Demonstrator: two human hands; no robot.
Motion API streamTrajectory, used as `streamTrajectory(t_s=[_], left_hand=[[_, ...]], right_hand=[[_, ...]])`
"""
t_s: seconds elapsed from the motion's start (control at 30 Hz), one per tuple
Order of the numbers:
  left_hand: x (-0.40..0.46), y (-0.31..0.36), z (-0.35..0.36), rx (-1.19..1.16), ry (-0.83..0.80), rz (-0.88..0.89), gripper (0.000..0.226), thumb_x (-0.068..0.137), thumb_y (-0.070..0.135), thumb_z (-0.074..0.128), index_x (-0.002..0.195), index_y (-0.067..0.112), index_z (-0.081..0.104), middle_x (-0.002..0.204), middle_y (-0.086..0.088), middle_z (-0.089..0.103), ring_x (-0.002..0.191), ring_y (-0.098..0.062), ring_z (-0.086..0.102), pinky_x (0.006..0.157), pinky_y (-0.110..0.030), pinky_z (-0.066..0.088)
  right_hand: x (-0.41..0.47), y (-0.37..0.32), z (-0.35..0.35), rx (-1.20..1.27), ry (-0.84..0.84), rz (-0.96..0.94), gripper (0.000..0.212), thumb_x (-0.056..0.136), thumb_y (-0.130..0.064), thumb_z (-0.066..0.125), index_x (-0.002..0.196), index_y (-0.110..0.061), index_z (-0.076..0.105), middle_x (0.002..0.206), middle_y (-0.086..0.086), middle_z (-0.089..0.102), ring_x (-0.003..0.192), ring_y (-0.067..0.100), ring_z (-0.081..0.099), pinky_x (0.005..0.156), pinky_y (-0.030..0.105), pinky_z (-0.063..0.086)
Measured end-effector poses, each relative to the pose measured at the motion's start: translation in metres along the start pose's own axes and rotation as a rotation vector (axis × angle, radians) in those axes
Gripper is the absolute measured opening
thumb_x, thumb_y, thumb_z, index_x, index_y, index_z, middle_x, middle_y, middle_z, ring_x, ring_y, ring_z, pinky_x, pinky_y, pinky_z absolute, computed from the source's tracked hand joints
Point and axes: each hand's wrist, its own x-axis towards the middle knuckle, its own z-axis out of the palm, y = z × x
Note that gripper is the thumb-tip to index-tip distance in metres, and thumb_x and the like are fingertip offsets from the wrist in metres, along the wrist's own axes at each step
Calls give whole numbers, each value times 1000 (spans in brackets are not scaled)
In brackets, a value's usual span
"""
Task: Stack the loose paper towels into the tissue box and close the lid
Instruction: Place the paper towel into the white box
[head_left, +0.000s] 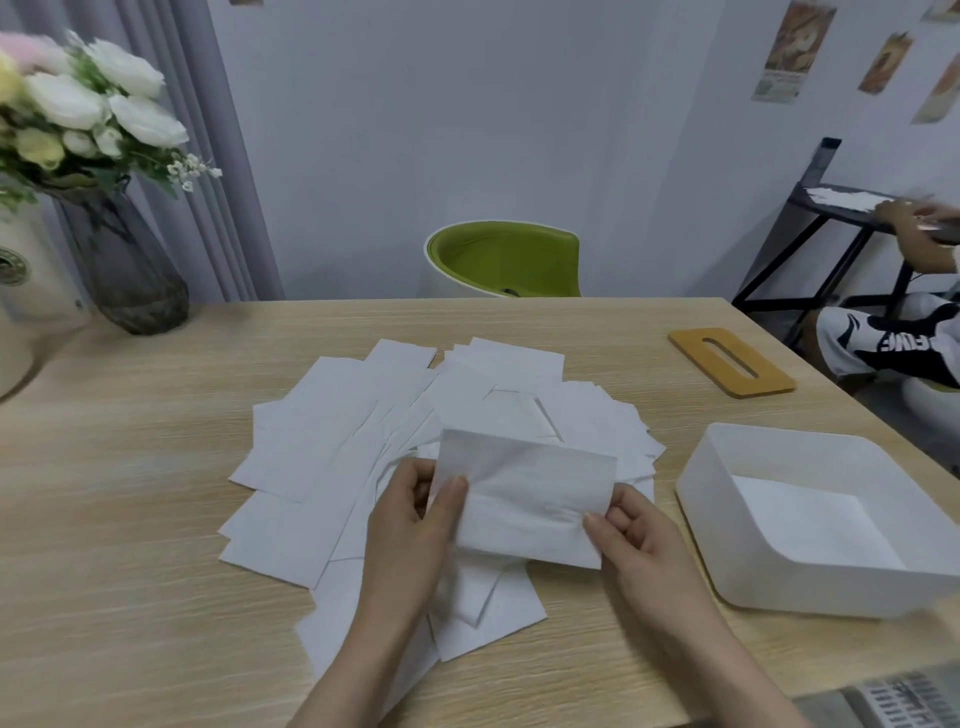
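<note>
Several loose white paper towels (332, 431) lie fanned out across the middle of the wooden table (130, 519). Both hands hold one folded paper towel (530, 499) just above the pile: my left hand (410, 519) pinches its left edge, my right hand (639, 540) pinches its lower right corner. The white tissue box (717, 499) stands uncovered at the right, with a white towel lying flat on its bottom. Its wooden lid (727, 364) with an oval slot lies flat on the table behind the box.
A glass vase of white flowers (124, 260) and a cream container (26, 312) stand at the far left. A green chair (504, 260) sits behind the table. Another person (909, 332) sits at the right by a black rack (831, 208).
</note>
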Motion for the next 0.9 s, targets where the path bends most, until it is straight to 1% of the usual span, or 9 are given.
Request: streamTrajectory(t_s=[0.07,0.13,0.27,0.37,0.47,0.6,0.7,0.83,0.9], left_hand=[[-1,7,1,-82,-9,-20,20,80,36,66,96,23,64,73,12,69,69,-4,63,52,-26,48],[-3,13,4,-102,-51,-33,21,87,33,64,106,25,61,66,16,66,61,-3,61,45,-25,46],[-6,23,14,-146,-93,-34,16,100,16,49,112,22,57,69,6,66,50,-18,60,37,-26,39],[-5,33,22,-193,-91,-42,17,101,13,47,111,20,58,70,4,67,46,-18,57,36,-25,37],[-5,42,37,-235,-97,-33,16,99,13,52,108,22,60,70,2,67,46,-16,56,37,-23,36],[-2,52,68,-220,-101,17,26,92,17,61,110,35,60,57,14,47,52,-3,49,44,-17,41],[-3,62,94,-206,-158,51,31,90,18,63,109,43,61,60,13,45,53,-3,45,46,-18,41],[-6,70,126,-225,-264,4,21,89,17,65,93,36,72,68,10,48,50,-5,44,44,-16,37],[-9,74,141,-212,-338,-25,17,88,17,66,88,32,75,68,9,49,48,-5,42,42,-16,34]], right_hand=[[-1,-5,-1,54,34,-7,17,94,2,49,105,-4,61,95,9,75,88,18,71,73,20,53],[-1,-10,-2,77,72,-12,17,94,0,50,106,-5,60,92,7,75,84,16,71,71,19,54],[-5,-27,-3,70,100,-35,18,94,-2,51,108,-10,57,82,4,76,67,13,70,60,18,52],[-9,-41,-11,48,192,-64,19,91,-3,57,106,-15,59,69,6,72,53,12,63,50,15,47],[-12,-51,-30,-20,285,-112,21,88,-9,64,106,-21,61,68,19,56,62,11,54,62,14,43],[-18,-63,-59,-97,362,-223,34,89,-11,64,113,-34,59,66,4,64,62,5,56,66,15,45],[-25,-71,-85,-160,427,-295,27,88,-14,65,104,-36,67,68,-3,57,66,7,50,63,12,44],[-33,-80,-121,-269,491,-280,20,88,-14,64,89,-32,73,85,-4,67,74,5,55,68,22,45],[-36,-81,-139,-341,525,-251,21,88,-10,64,86,-29,73,87,-3,68,72,2,55,69,24,44]])
